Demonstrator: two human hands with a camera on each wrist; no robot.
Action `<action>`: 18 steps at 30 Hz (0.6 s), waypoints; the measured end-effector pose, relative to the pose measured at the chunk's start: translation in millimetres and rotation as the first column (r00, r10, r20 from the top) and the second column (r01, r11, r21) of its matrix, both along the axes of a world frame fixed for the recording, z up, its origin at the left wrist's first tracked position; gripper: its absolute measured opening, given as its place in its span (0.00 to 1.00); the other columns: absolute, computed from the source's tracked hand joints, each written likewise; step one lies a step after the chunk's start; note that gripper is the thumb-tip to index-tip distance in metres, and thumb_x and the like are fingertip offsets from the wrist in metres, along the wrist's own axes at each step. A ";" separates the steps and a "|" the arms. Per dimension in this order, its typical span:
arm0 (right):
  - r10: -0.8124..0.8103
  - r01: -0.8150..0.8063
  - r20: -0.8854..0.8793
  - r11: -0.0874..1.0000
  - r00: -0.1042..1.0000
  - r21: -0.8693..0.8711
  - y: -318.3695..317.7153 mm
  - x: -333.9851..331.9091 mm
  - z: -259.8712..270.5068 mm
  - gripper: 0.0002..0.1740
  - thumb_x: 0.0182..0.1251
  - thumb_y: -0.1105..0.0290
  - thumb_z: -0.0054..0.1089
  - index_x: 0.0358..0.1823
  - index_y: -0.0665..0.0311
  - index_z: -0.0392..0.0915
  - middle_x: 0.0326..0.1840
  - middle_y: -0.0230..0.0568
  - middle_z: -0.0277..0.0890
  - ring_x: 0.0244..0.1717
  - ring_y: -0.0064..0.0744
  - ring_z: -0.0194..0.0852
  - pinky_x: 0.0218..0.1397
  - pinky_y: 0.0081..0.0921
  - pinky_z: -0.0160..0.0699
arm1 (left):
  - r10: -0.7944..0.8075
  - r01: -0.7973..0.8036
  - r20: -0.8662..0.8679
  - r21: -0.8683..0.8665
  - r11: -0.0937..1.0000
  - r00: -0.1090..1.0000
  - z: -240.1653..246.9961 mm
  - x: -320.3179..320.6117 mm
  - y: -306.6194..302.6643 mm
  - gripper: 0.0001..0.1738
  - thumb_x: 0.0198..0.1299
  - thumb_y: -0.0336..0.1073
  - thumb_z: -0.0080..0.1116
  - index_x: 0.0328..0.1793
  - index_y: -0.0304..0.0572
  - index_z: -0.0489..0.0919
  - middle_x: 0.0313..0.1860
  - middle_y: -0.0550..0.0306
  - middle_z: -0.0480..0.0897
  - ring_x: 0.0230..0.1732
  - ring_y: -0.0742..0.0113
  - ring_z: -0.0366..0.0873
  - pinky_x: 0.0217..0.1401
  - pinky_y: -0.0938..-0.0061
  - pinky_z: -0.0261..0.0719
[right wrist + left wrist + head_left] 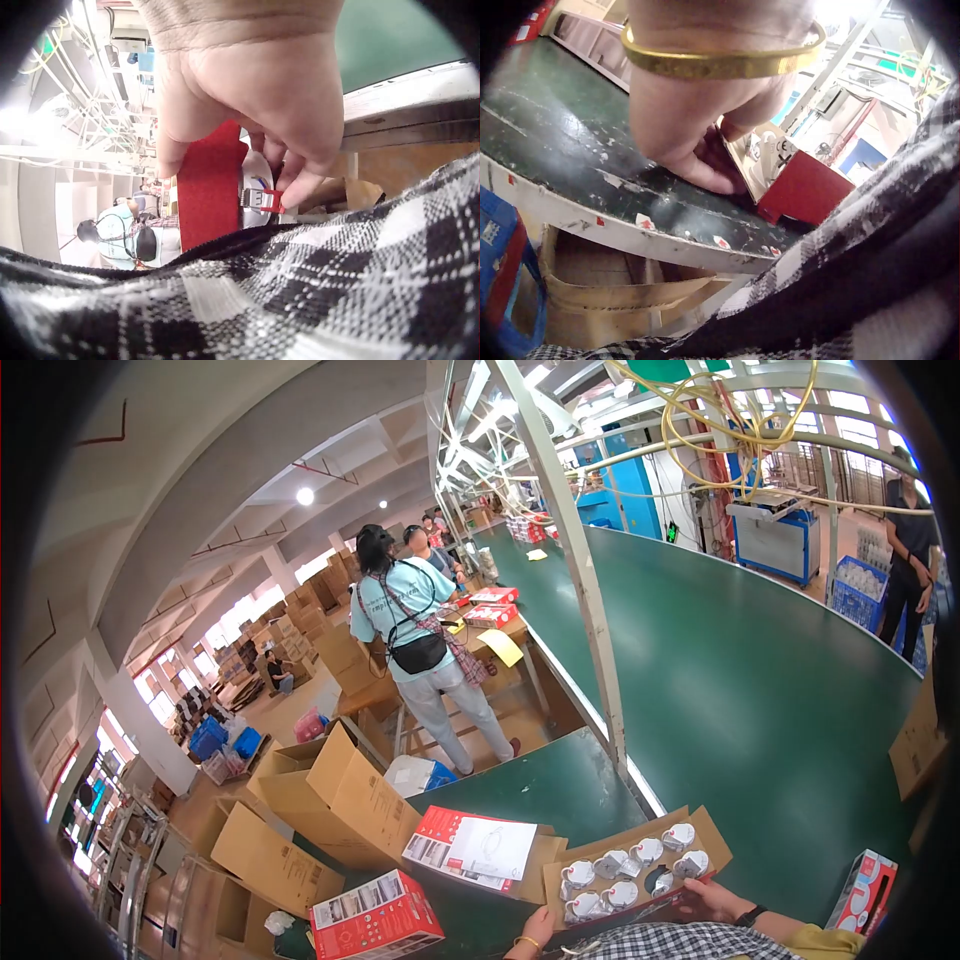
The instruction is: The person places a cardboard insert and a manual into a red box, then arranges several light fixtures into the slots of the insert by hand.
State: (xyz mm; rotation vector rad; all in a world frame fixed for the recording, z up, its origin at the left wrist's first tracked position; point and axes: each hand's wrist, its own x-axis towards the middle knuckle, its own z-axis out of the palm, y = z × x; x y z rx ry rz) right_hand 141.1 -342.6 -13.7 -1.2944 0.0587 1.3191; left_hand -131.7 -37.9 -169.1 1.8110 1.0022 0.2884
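Observation:
An open carton (715, 838) with red outer sides holds several silver-white round lamps (648, 850) in rows, close in front of the body. The left hand (535, 927) grips its near left corner; in the left wrist view the left hand (705, 112) has its fingers and thumb around the cardboard wall beside the red side (806, 187). At the near right side is the right hand (712, 903). In the right wrist view, the right hand (251, 90) spans the red panel (210, 195), its fingers curled beside a lamp's metal clip with a red end (274, 201).
Papers (492, 848) lie on a red-and-white box left of the carton, near another printed box (375, 915). Brown cartons (345, 800) stand farther left. A metal post (575, 550) rises beside the green belt (720, 650). One red-and-white box (865, 890) is at right; a person (420, 630) stands ahead.

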 end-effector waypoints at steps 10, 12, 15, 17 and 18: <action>-0.045 0.045 -0.041 0.999 0.998 0.000 -3.2 1.6 -3.7 0.25 0.75 0.61 0.58 0.68 0.52 0.62 0.56 0.35 0.77 0.52 0.33 0.80 0.56 0.38 0.79 | -0.003 0.001 -0.035 -0.047 0.999 0.999 22.1 -0.1 -5.9 0.20 0.67 0.48 0.49 0.43 0.35 0.76 0.36 0.35 0.80 0.39 0.40 0.80 0.44 0.58 0.76; -0.035 0.037 -0.042 0.998 0.999 0.048 -3.2 3.2 -11.8 0.25 0.75 0.61 0.58 0.69 0.51 0.62 0.56 0.35 0.77 0.52 0.33 0.80 0.56 0.40 0.78 | -0.019 0.018 -0.018 -0.019 1.000 1.000 19.4 -0.4 -4.4 0.20 0.67 0.47 0.49 0.43 0.35 0.76 0.35 0.35 0.79 0.38 0.40 0.79 0.43 0.58 0.76; -0.036 0.037 -0.047 0.999 0.998 0.022 -3.0 4.0 -11.3 0.25 0.74 0.61 0.59 0.69 0.52 0.63 0.57 0.35 0.77 0.53 0.34 0.80 0.57 0.41 0.78 | -0.029 0.029 -0.054 -0.012 1.000 0.998 15.2 -1.5 -2.7 0.20 0.68 0.47 0.49 0.42 0.34 0.75 0.35 0.34 0.79 0.38 0.40 0.79 0.43 0.57 0.76; -0.045 0.046 -0.049 0.999 0.998 0.026 -4.5 1.5 -8.1 0.25 0.74 0.61 0.59 0.68 0.53 0.63 0.57 0.35 0.77 0.53 0.34 0.80 0.57 0.41 0.78 | -0.029 0.028 -0.088 -0.013 1.000 0.996 4.0 -2.5 -2.6 0.20 0.68 0.48 0.49 0.43 0.35 0.76 0.35 0.35 0.79 0.38 0.40 0.79 0.43 0.58 0.76; -0.053 0.054 -0.046 0.998 0.998 0.037 -2.0 1.9 -6.0 0.25 0.74 0.61 0.59 0.68 0.53 0.64 0.57 0.36 0.77 0.53 0.34 0.80 0.56 0.40 0.78 | -0.028 0.027 -0.116 -0.007 1.000 0.993 7.3 -0.2 0.8 0.20 0.68 0.48 0.49 0.44 0.35 0.76 0.36 0.35 0.80 0.38 0.41 0.80 0.44 0.58 0.76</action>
